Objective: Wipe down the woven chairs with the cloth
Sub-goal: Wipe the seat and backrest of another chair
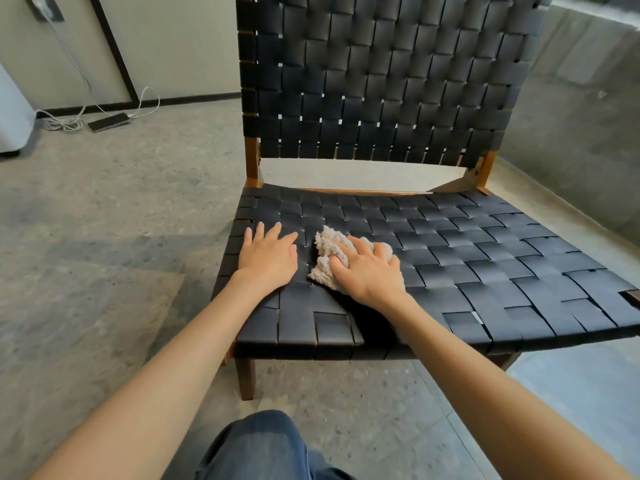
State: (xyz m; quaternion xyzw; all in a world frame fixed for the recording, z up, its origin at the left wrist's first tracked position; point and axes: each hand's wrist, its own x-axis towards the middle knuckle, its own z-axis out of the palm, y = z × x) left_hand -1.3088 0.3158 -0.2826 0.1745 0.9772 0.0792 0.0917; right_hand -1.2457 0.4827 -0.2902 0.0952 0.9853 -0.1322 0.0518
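A chair with a black woven seat, a black woven back and a brown wooden frame fills the middle of the head view. A crumpled beige cloth lies on the left part of the seat. My right hand presses down on the cloth, fingers curled over it. My left hand rests flat on the seat just left of the cloth, fingers spread, holding nothing.
The chair stands on a grey concrete floor. A dark phone with white cables lies on the floor at the back left by the wall. A concrete wall runs along the right. My knee in jeans is below the seat.
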